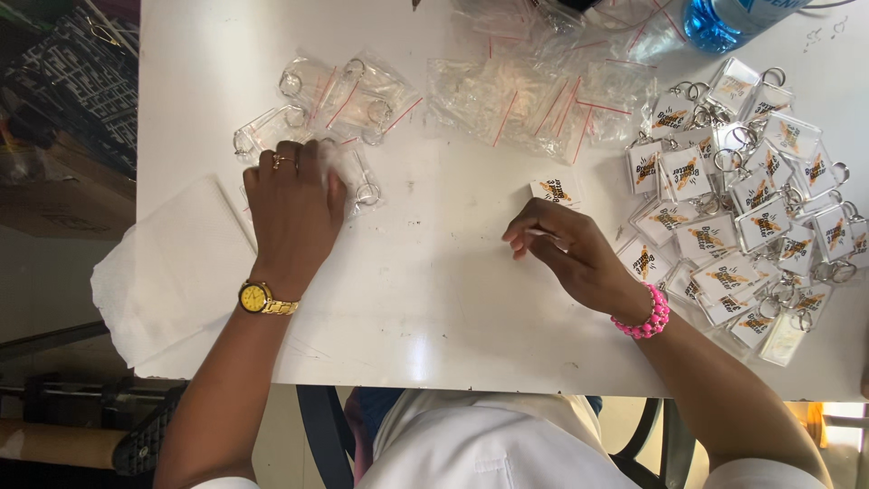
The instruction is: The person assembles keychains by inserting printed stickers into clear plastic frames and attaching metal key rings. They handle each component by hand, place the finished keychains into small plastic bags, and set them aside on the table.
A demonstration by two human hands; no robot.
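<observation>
My left hand (294, 213), with a ring and a gold watch, rests palm down on clear plastic keychain cases (358, 186) at the table's left; its fingers press on one of them. My right hand (566, 249), wearing a pink bead bracelet, lies curled on the white table (434, 299), fingertips just below a small printed paper insert (554, 190). Whether it pinches anything I cannot tell. More empty clear cases with rings (335, 95) lie above my left hand.
A pile of several finished keychains with printed inserts (742, 208) fills the right side. Clear sleeves with red strips (534, 104) lie at the top centre. A blue bottle (724, 20) stands top right. White paper (172, 272) overhangs the left edge.
</observation>
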